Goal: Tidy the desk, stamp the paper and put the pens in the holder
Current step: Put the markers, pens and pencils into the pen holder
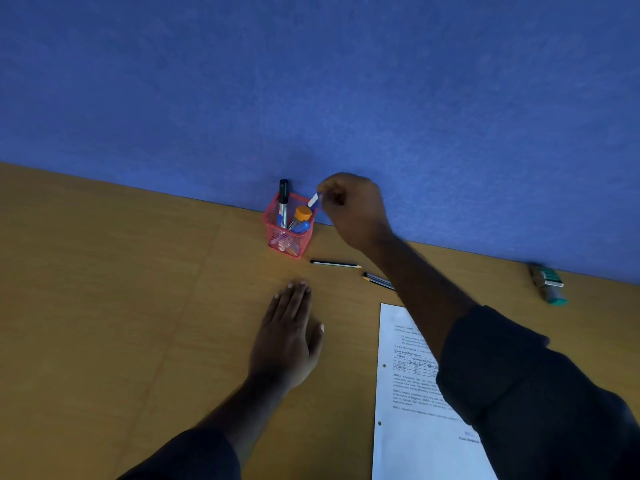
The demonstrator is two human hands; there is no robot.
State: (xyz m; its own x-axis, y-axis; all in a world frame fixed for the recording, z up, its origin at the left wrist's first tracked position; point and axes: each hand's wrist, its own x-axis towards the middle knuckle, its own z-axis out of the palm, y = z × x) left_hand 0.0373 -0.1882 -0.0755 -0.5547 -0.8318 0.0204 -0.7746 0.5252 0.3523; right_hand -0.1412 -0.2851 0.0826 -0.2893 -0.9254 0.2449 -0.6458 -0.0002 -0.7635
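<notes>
Here the red mesh holder (286, 233) stands upright, holding several pens.

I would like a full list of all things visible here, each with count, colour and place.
Pen holder: one, red mesh, by the blue wall, with pens inside.
Black marker: one, upright in the holder.
Blue and white pen: one, at the holder's rim, in the right hand.
Pencils: three, dark, on the desk right of the holder.
Paper: one, white, printed, lower right.
Stamp: one, teal, blurred, far right.
Desk: one, wooden.
Left hand: flat on the desk.
Right hand: above the holder.
</notes>
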